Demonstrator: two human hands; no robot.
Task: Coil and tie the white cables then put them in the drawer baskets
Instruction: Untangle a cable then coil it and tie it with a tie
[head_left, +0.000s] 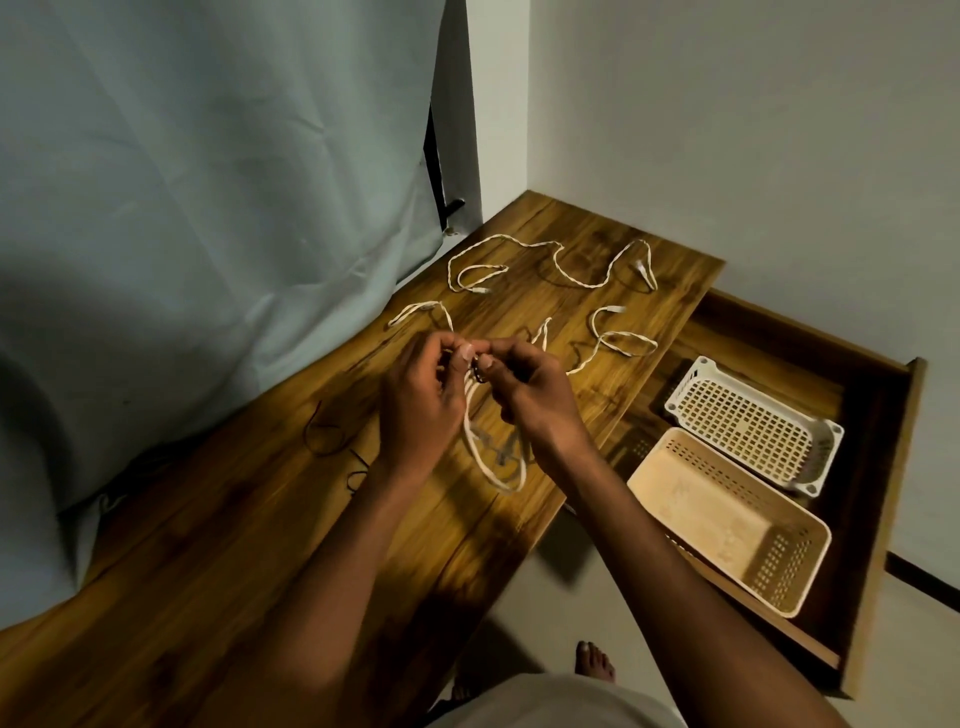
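Above the wooden table (218, 545), my left hand (421, 395) and my right hand (530, 395) meet at the fingertips and pinch the top of a coiled white cable (493, 462). Its loops hang down to the tabletop, and something small and dark sits between my fingertips. A long white cable (561, 270) lies loose at the far end of the table. Another white cable (618, 343) lies just beyond my right hand. A short white loop (421, 312) lies beyond my left hand. To the right, the open drawer (878, 467) holds a white basket (753, 421) and a beige basket (727, 519).
Thin dark ties (332, 436) lie on the table left of my left forearm. A pale blue cloth (208, 208) hangs along the table's left side. White walls close the corner behind. A bare foot (595, 660) stands on the floor below the table edge.
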